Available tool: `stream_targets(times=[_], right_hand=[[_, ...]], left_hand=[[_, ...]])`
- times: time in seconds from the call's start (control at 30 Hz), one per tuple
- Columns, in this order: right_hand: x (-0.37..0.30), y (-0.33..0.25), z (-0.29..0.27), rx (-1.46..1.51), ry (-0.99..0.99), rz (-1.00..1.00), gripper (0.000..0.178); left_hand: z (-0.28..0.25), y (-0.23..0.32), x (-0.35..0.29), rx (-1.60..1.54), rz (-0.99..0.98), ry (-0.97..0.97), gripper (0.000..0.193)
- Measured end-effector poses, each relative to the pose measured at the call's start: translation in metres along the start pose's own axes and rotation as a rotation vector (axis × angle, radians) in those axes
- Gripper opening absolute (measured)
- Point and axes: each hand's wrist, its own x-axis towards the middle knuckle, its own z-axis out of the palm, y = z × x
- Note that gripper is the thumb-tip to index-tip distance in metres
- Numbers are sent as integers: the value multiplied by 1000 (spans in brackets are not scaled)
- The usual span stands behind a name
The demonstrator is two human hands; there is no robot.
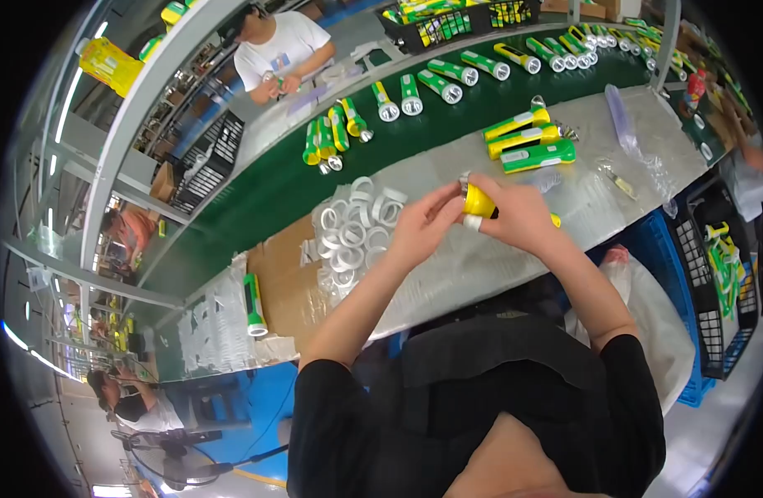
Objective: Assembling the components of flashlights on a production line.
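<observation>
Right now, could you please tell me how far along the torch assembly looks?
Done: three torches lie together on the bench beyond the hands, and more ride the green belt. In hand: the right hand grips a yellow torch while the left hand works at its head. Left: a heap of white rings waits.

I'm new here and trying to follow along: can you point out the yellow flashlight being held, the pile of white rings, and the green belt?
yellow flashlight [479,202], head view, on its yellow body
pile of white rings [354,232], head view, middle of the heap
green belt [257,187], head view, a bare stretch
</observation>
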Motion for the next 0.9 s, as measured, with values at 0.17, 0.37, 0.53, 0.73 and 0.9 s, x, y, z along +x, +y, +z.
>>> stream_targets(times=[0.17, 0.37, 0.53, 0.73, 0.9], right_hand=[[8, 0, -2, -289, -233, 54, 52], [7, 4, 6, -284, -198, -4, 51], [11, 3, 13, 0, -93, 96, 55], [1, 26, 34, 753, 276, 80, 55], [-27, 54, 86, 772, 457, -44, 61]], left_hand=[[10, -28, 9, -356, -275, -7, 48], [15, -32, 4, -509, -380, 34, 48], [-7, -21, 9, -457, -297, 101, 47], [-20, 39, 23, -427, -79, -5, 43], [-67, 121, 69, 513, 533, 194, 29]])
